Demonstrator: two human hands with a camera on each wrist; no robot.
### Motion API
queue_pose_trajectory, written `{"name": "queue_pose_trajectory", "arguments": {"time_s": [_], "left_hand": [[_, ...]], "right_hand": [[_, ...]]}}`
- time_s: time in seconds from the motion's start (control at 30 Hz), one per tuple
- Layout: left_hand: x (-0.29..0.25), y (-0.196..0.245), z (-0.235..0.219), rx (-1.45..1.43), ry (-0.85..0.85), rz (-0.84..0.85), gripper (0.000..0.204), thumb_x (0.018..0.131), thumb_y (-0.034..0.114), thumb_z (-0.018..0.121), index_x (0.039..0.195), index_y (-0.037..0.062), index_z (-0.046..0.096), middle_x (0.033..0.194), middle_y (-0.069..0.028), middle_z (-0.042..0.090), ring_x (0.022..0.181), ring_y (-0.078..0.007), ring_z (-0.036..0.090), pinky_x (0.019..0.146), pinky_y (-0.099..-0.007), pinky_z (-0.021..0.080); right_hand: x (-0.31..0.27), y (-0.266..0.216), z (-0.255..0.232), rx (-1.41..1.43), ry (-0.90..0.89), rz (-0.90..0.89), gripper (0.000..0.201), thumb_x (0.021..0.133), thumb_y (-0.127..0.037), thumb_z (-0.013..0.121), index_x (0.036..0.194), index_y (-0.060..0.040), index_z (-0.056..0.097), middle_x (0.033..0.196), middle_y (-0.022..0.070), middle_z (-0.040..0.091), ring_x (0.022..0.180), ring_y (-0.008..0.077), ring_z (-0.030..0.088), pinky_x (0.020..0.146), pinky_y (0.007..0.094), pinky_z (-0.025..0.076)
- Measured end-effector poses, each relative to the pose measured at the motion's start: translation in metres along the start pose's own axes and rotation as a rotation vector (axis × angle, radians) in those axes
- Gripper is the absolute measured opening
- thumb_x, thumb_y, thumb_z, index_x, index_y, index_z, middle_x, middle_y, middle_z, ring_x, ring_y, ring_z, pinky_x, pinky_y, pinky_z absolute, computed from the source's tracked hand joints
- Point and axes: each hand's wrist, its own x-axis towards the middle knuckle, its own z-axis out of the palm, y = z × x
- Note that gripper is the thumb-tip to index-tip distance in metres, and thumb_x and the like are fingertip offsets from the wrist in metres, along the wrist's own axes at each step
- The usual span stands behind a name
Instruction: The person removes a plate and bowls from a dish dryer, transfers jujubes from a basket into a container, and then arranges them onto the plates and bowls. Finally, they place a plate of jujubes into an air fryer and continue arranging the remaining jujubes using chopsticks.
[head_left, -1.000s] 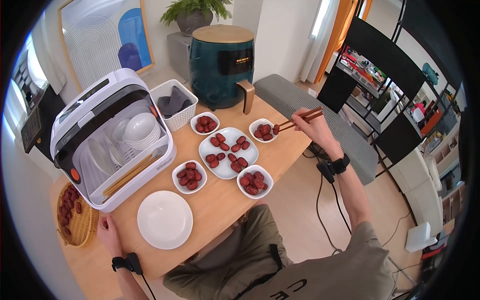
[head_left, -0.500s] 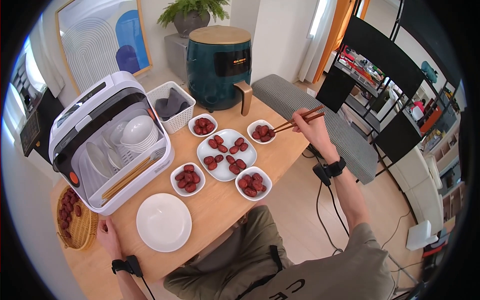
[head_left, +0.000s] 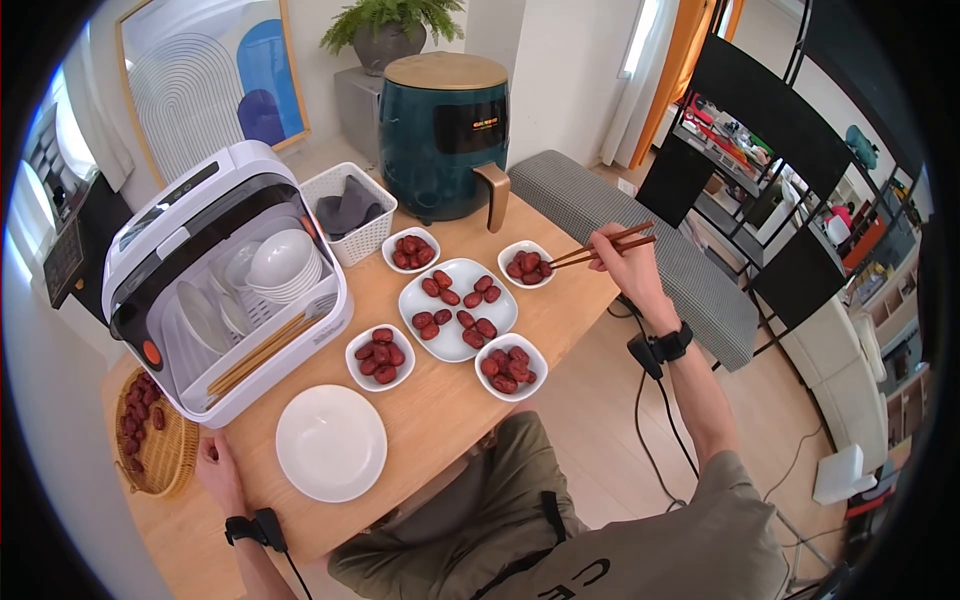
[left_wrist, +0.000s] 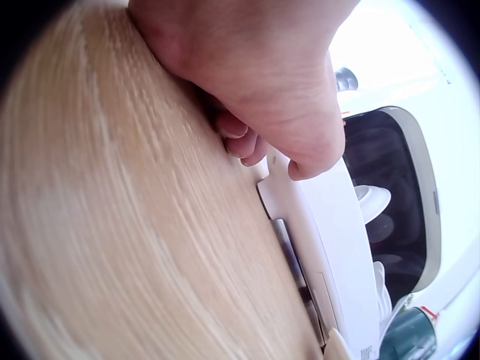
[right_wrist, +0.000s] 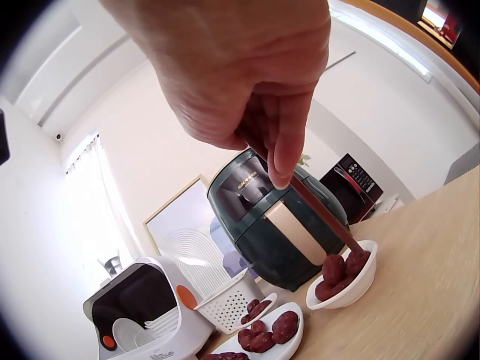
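The right hand [head_left: 628, 268] grips brown chopsticks [head_left: 610, 247], whose tips reach the red dates in the far-right small white bowl [head_left: 506, 262]. In the right wrist view the chopsticks [right_wrist: 319, 206] slant down from the pinching fingers to a date [right_wrist: 358, 260] in that bowl. Beside it, a white plate [head_left: 459, 345] holds dates in small groups; three other small bowls of dates surround the plate. The left hand [head_left: 219, 470] rests on the table with fingers loosely curled, holding nothing, near the wicker basket [head_left: 183, 462]; the left wrist view shows its fingers [left_wrist: 244, 142] against the tabletop.
A round white plate [head_left: 331, 443] lies at the near edge. The dish cabinet [head_left: 330, 350] with bowls and wooden chopsticks stands at left, a white perforated basket [head_left: 367, 240] and green air fryer [head_left: 430, 150] behind. A checkered bench [head_left: 600, 215] is beyond the table.
The date held between the chopsticks a second ago is now down among the others in the far-right bowl. The right hand has shifted slightly right; the left hand stays in place.
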Motion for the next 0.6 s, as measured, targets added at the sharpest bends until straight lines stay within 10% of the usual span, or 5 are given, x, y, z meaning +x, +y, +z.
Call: {"name": "queue_pose_trajectory", "arguments": {"time_s": [0.6], "left_hand": [[-0.006, 0.020, -0.006, -0.009, 0.022, -0.037, 0.040, 0.091, 0.032, 0.063, 0.072, -0.0024, 0.054, 0.062, -0.0044, 0.050, 0.059, -0.0121, 0.045, 0.057, -0.0294, 0.039]], "right_hand": [[-0.003, 0.004, -0.002, 0.092, 0.080, -0.002, 0.018, 0.095, -0.013, 0.058, 0.092, 0.0048, 0.061, 0.075, 0.0081, 0.066, 0.064, 0.0117, 0.066, 0.057, 0.0229, 0.054]]}}
